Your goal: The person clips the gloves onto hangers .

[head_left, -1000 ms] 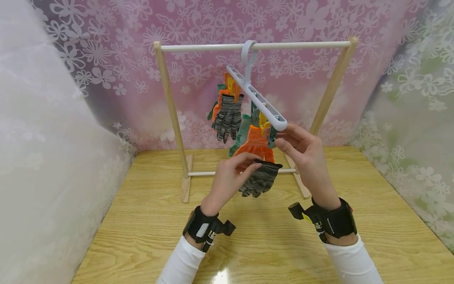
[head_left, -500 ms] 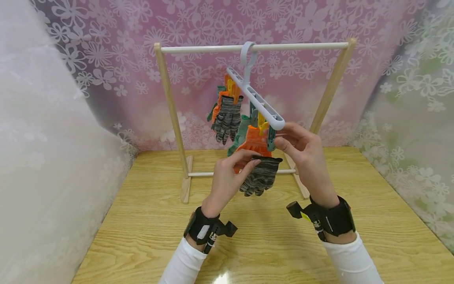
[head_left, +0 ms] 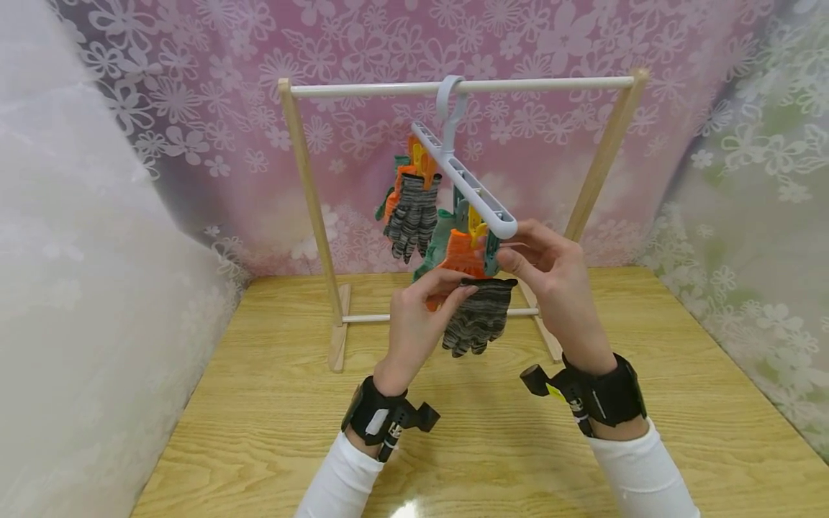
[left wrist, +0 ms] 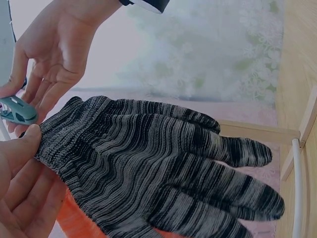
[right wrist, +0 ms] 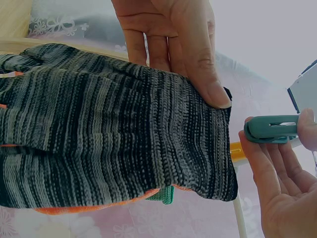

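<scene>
My left hand (head_left: pixel 417 316) pinches the cuff of a black-and-grey striped glove (head_left: pixel 482 313), whose fingers hang down. In the left wrist view this striped glove (left wrist: pixel 148 158) fills the middle. My right hand (head_left: pixel 557 277) grips a dark green clip (head_left: pixel 492 255) at the near end of the grey hanger (head_left: pixel 482 198). The right wrist view shows the green clip (right wrist: pixel 270 128) between thumb and fingers, a small gap from the glove's cuff. Just behind hang an orange glove (head_left: pixel 461 252) under a yellow clip (head_left: pixel 476 229) and a green glove (head_left: pixel 440 237).
The hanger hooks over the white bar (head_left: pixel 537 85) of a wooden rack (head_left: pixel 311 201) on the wood-grain table (head_left: pixel 272 432). At its far end hang another striped glove (head_left: pixel 413 216), an orange one and a green one, on orange and yellow clips. Floral curtains surround the table.
My left hand has raised the striped glove's cuff slightly, closer to the green clip. The hanger's near end has shifted a little left, and my right hand keeps its hold on the clip.
</scene>
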A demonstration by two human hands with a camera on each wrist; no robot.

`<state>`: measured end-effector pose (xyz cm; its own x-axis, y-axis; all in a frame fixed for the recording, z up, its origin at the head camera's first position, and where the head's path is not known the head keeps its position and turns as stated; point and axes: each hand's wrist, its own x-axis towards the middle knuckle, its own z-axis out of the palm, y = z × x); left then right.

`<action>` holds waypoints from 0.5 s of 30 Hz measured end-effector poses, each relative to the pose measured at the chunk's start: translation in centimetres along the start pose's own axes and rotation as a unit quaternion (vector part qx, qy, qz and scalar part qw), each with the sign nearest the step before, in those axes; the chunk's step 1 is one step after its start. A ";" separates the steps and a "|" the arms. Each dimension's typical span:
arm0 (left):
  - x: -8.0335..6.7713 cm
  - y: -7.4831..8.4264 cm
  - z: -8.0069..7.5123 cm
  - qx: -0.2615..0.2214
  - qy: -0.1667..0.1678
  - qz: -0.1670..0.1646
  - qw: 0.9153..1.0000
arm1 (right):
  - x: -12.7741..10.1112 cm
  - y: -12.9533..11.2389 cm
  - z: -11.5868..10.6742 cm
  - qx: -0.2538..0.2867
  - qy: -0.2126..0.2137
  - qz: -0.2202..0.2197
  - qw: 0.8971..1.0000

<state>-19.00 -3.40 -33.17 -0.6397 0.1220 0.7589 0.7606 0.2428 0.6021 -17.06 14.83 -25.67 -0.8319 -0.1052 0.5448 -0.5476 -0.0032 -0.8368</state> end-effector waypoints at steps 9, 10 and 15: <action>0.2 0.0 0.5 -0.015 0.015 0.015 1.000 | 0.2 -0.2 0.3 -0.021 0.002 0.008 1.000; 0.2 0.1 0.6 -0.018 0.018 0.016 1.000 | 0.2 -0.2 0.3 -0.023 0.002 0.009 1.000; 0.4 0.2 0.7 -0.030 0.030 0.027 0.999 | 0.3 -0.2 0.3 -0.022 0.006 0.009 1.000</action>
<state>-19.13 -2.58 -32.95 -0.5908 0.0753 0.8033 0.8005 0.1793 0.5719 -17.21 14.51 -25.31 -0.8425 -0.0920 0.5308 -0.5360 0.0432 -0.8431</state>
